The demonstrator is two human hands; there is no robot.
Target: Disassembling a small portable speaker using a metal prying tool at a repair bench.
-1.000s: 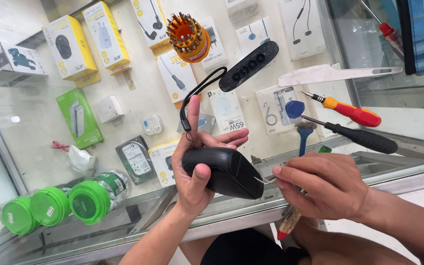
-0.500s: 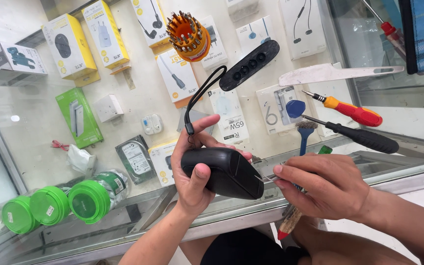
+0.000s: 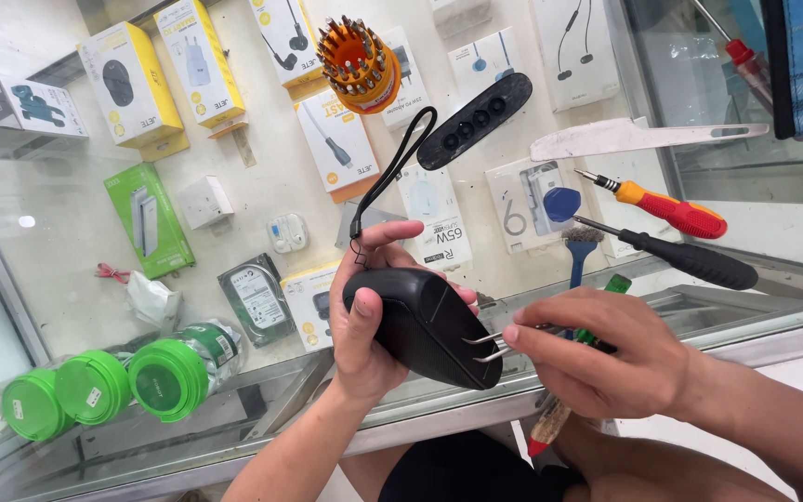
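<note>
Inside the glass counter (image 3: 699,321) lie boxed goods and green spools (image 3: 95,386); an orange holder (image 3: 358,65) on top carries screwdriver bits. Above the counter's front edge, the left hand (image 3: 364,325) keeps a closed grip on the speaker (image 3: 425,325), black, oval, ribbed. The right hand (image 3: 597,358) pinches tweezers (image 3: 490,346) touching it.

The far side of the black speaker (image 3: 425,325) is covered by the left hand (image 3: 369,321), and its fabric detail cannot be made out. Only the tips of the tweezers (image 3: 487,346) are seen; the rest is buried in the right hand (image 3: 597,358). The red-tipped pencil (image 3: 550,426) is hidden behind that hand. The green tubs (image 3: 95,386) are blurred by the glass counter's (image 3: 234,437) near edge.
</note>
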